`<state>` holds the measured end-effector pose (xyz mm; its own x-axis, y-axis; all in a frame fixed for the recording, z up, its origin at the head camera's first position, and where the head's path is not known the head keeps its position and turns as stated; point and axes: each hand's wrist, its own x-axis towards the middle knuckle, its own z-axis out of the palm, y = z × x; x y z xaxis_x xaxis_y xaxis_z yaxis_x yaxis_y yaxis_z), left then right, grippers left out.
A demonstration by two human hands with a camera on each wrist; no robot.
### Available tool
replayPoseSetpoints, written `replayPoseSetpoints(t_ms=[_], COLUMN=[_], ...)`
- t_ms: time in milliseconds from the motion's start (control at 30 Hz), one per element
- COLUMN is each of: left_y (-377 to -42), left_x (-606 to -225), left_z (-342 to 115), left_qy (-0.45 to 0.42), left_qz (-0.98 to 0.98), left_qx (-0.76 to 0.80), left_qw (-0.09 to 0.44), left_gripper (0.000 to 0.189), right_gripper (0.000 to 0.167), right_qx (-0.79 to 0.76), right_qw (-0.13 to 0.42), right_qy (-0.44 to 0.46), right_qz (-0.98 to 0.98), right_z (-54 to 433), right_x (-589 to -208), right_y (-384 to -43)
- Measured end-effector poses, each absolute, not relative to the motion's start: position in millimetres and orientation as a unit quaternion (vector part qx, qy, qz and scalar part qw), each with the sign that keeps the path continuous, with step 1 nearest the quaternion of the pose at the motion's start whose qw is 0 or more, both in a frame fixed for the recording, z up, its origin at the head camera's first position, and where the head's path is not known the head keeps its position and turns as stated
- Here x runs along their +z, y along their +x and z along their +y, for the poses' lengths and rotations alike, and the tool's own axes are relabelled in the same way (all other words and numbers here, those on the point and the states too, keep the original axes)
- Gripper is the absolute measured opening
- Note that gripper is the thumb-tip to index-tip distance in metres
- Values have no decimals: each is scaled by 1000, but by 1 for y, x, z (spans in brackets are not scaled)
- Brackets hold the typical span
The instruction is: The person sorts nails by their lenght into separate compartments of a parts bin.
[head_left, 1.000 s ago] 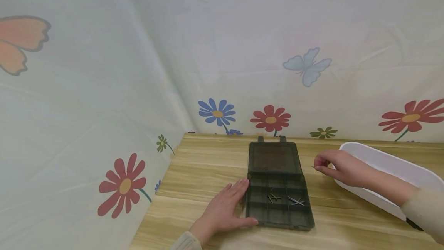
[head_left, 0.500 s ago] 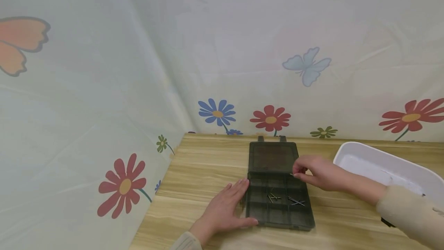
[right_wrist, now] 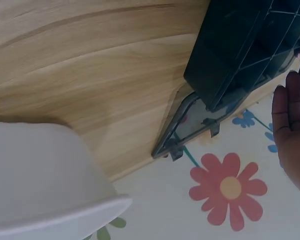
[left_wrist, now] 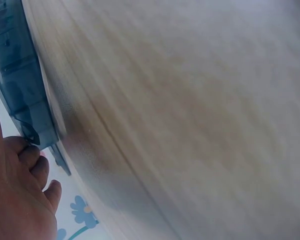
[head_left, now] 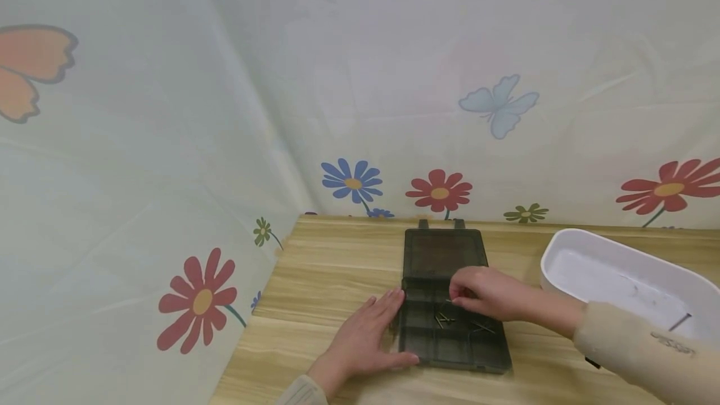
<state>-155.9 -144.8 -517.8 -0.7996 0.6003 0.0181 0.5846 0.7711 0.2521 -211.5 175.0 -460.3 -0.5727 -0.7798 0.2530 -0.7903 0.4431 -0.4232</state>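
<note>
A dark translucent compartment box (head_left: 416, 349) lies on the table with its lid (head_left: 444, 252) folded back. Several brass-coloured screws (head_left: 444, 320) sit in its middle compartment, and thin silver ones (head_left: 482, 327) in the one to their right. My left hand (head_left: 360, 339) rests against the box's left side, fingers extended, thumb at its front left corner. Over the box's back compartments, my right hand (head_left: 489, 292) pinches a small thin screw, of which only a tip shows; its exact kind is hard to make out. The right wrist view shows the right hand (right_wrist: 292, 120) beside the dividers.
To the right stands a white oblong tray (head_left: 562, 261) with several small metal pieces inside, a dark longer one (head_left: 680, 322) near my sleeve. A flowered cloth (head_left: 360, 80) hangs behind and left of the wooden table (head_left: 315, 286).
My right hand has moved left from beside the white tray to above the compartment box, carrying the small screw. The left hand has stayed at the box's left side.
</note>
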Motion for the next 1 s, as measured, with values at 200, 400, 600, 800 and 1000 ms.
replayPoseSetpoints(t_ms=[200,400,600,800,1000], left_y=[-156,-156,-155,-155,-155], left_x=[-518,-519,-518,-518,-517], left_z=[-145,-144,-143,-143,-145], left_qy=[316,318,321,319,317], left_qz=[940,940,939,940,941], left_qx=[123,121,119,119,115], left_qw=[30,29,23,25,28], left_gripper=[115,114,115,116,116], right_gripper=[20,20,19,16,13], right_qx=[250,243,260,266,270], right_qw=[-7,-18,6,31,22], right_qy=[466,454,463,462,441], right_qz=[-849,-857,-847,-845,-856], right_z=[164,161,165,178,195], right_x=[-466,-469,-470,-465,-452], right_y=[-211,-211,-212,-212,-210])
